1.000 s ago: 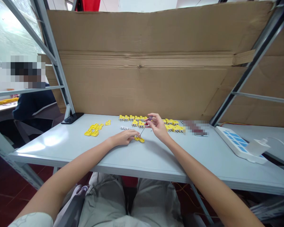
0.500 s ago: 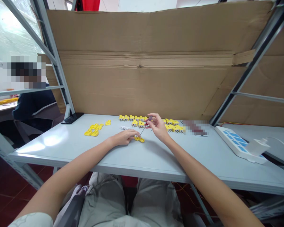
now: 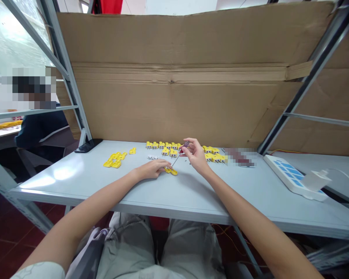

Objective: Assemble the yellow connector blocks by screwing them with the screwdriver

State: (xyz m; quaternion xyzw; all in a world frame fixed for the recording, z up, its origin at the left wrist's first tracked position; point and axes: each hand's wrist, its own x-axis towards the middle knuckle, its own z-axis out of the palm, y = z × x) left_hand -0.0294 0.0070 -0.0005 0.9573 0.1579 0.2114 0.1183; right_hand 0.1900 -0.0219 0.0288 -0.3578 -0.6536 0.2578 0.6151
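Note:
My right hand (image 3: 195, 155) is closed around the handle of a screwdriver (image 3: 177, 159). Its thin shaft slants down and left to a small yellow plastic piece (image 3: 173, 172) on the table. The fingers of my left hand (image 3: 154, 169) press on that piece from the left and partly cover it. A short white strip (image 3: 152, 157) lies just behind my left hand. At the back stand rows of yellow pieces with white parts (image 3: 165, 145), and more yellow pieces (image 3: 215, 157) are right of my right hand. Flat yellow pieces (image 3: 115, 159) lie in a loose group to the left.
A white power strip (image 3: 293, 176) with a plugged-in charger (image 3: 317, 180) sits at the table's right end. A dark phone (image 3: 85, 147) lies at the back left corner. A cardboard sheet (image 3: 174, 108) stands behind the table (image 3: 250, 193) between metal posts. A person (image 3: 43, 128) sits beyond the left post.
My right hand and the screwdriver handle have shifted very slightly to the right and up. My left hand stays in place on the yellow piece.

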